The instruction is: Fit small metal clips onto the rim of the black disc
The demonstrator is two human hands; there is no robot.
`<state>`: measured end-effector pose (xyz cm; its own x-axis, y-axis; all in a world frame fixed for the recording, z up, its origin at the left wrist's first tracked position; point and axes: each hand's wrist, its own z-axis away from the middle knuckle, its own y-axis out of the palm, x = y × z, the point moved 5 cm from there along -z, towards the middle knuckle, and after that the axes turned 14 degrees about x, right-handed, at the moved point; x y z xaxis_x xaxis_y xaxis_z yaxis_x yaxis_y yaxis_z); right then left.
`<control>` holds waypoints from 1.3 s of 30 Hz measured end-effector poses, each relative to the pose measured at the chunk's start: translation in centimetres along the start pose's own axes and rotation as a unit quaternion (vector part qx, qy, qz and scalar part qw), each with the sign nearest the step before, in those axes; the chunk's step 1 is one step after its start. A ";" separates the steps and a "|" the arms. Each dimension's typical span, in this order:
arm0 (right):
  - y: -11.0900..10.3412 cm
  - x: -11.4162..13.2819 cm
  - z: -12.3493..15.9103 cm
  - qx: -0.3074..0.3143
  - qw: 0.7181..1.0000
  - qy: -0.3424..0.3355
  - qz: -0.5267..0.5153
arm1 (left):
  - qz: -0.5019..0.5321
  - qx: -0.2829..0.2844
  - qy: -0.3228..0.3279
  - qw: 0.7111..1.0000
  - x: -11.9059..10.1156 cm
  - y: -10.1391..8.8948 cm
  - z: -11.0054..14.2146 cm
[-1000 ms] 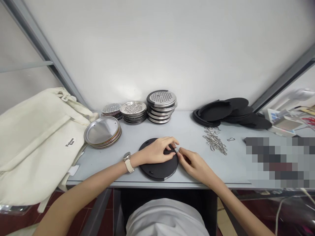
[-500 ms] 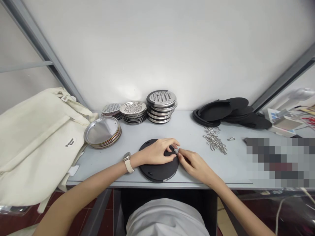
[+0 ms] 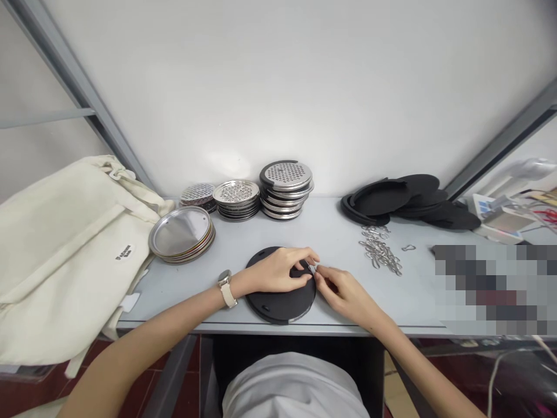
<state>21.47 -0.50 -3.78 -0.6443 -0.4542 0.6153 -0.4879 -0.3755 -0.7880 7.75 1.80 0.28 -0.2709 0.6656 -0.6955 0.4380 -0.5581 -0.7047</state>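
Note:
A round black disc [image 3: 278, 302] lies flat on the grey table [image 3: 331, 238] near its front edge. My left hand [image 3: 278, 270], with a watch on the wrist, rests on the disc, fingers curled and pressing near its right rim. My right hand [image 3: 343, 290] meets it there, pinching a small metal clip [image 3: 312, 267] at the disc's edge. Both hands' fingertips touch at the clip.
A pile of loose metal clips [image 3: 380, 249] lies to the right. At the back stand stacks of perforated metal discs [image 3: 285, 188], a stack of plain metal plates [image 3: 181, 233] and a heap of black discs [image 3: 400, 197]. A cream bag [image 3: 65, 249] fills the left.
Almost nothing has moved. My fingers shift slightly at the disc's right rim, and the disc has turned a little under my left hand.

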 end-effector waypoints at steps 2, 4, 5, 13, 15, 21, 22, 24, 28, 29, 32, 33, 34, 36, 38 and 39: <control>0.1 -0.1 0.0 -0.002 1.000 0.002 0.000 | -0.001 0.002 0.000 1.000 0.0 0.0 0.0; 0.1 -0.2 0.0 -0.005 1.000 0.006 0.001 | -0.005 0.001 -0.002 1.000 -0.1 0.0 0.0; 0.2 -0.2 0.0 -0.006 1.000 0.009 0.001 | -0.006 0.000 -0.001 1.000 -0.1 -0.1 0.1; 0.2 -0.4 0.1 -0.012 0.999 0.018 -0.037 | -0.013 0.001 0.006 1.000 -0.3 -0.1 0.1; 0.2 -0.5 0.1 -0.016 0.999 0.018 -0.047 | -0.016 0.001 0.004 1.000 -0.3 -0.1 0.1; 0.2 -0.5 0.0 -0.006 0.999 0.012 -0.048 | -0.020 0.004 0.010 1.000 -0.3 0.1 0.1; 0.2 -0.4 0.0 -0.003 0.999 0.011 -0.045 | -0.023 0.004 0.010 1.000 -0.3 0.1 0.1; 0.2 -0.3 0.0 0.001 0.999 0.008 -0.038 | -0.035 0.003 0.006 0.999 -0.3 0.2 0.1; 0.1 -0.1 0.1 -0.003 1.000 0.001 -0.024 | -0.093 -0.005 -0.005 0.996 -0.4 0.1 0.1; 0.1 -0.1 0.1 -0.004 1.000 -0.001 -0.021 | -0.108 -0.007 -0.005 0.994 -0.5 0.1 0.1; 0.0 -0.1 0.0 -0.007 1.000 -0.002 -0.014 | -0.137 -0.010 0.001 0.991 -0.7 0.0 0.0; 0.1 -0.1 0.0 -0.006 1.000 -0.003 -0.014 | -0.143 -0.009 0.005 0.990 -0.7 0.0 0.0; 0.1 -0.1 0.0 -0.005 1.000 -0.004 -0.014 | -0.149 -0.008 0.009 0.989 -0.8 0.0 0.0; 0.0 -0.1 0.0 -0.004 1.000 -0.005 -0.015 | -0.156 -0.005 0.017 0.988 -0.8 0.0 0.0; 0.0 -0.1 0.0 -0.003 1.000 -0.005 -0.017 | -0.156 -0.008 0.022 0.987 -0.8 0.1 0.0; 0.0 -0.1 0.0 -0.003 1.000 -0.005 -0.018 | -0.156 -0.011 0.023 0.987 -0.8 0.1 0.0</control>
<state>21.51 -0.49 -3.85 -0.6204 -0.4481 0.6436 -0.5144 -0.3870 -0.7653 7.97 1.21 0.79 -0.3568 0.8254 -0.4375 0.3578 -0.3119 -0.8802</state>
